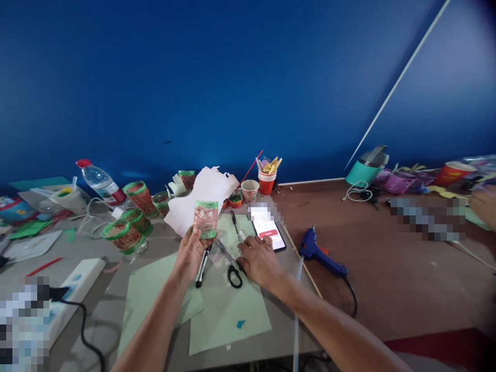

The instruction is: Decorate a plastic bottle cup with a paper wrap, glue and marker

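My left hand (189, 254) is closed round the bottom of a clear cut-off plastic cup (205, 219) with a green band at its rim, held upright above the table. My right hand (259, 260) rests palm down on the light green paper (227, 305), its fingers spread beside the black-handled scissors (231, 264) and just below a phone (269, 232) with a lit screen. A black pen (202, 265) lies under my left hand.
Several green-rimmed cups (124, 235) and a water bottle (101, 182) stand at the left. A white paper cut-out (201, 199), paper cups (266, 181), a blue glue gun (320, 253) and a power strip (73, 284) lie around. Another person's hand (484, 206) shows at far right.
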### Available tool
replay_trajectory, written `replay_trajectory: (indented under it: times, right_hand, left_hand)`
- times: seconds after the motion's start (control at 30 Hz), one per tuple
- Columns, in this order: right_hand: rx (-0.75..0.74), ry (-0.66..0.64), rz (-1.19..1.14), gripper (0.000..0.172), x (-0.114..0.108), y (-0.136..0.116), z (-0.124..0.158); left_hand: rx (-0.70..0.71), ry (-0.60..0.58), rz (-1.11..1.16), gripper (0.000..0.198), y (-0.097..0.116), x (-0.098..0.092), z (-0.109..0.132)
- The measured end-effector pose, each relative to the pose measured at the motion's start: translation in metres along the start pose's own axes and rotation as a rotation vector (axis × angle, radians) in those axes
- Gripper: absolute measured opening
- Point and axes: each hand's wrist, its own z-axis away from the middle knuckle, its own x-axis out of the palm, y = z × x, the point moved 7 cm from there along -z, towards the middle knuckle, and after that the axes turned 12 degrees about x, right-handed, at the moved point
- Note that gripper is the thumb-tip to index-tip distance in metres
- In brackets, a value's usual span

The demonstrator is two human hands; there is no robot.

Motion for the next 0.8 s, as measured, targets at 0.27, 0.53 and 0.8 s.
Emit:
replay_trajectory:
  times: [0.27,0.53,0.8]
  right_hand:
    - [-0.236,-0.096,0.023,0.024,0.014,-0.022,0.010]
    - [-0.119,-0.014,-0.056,0.022,0.007,-0.008,0.000]
    - [0.126,-0.070,0.140,0.025,-0.005,0.015,-0.009]
  left_hand:
    - [-0.003,0.120,-0.001,0.057,0.004,-0.015,-0.008]
    - [-0.015,0.117,0.007,0.052,0.002,-0.012,-0.006]
    - [0.010,0.085,0.028,0.052,0.001,-0.007,-0.003]
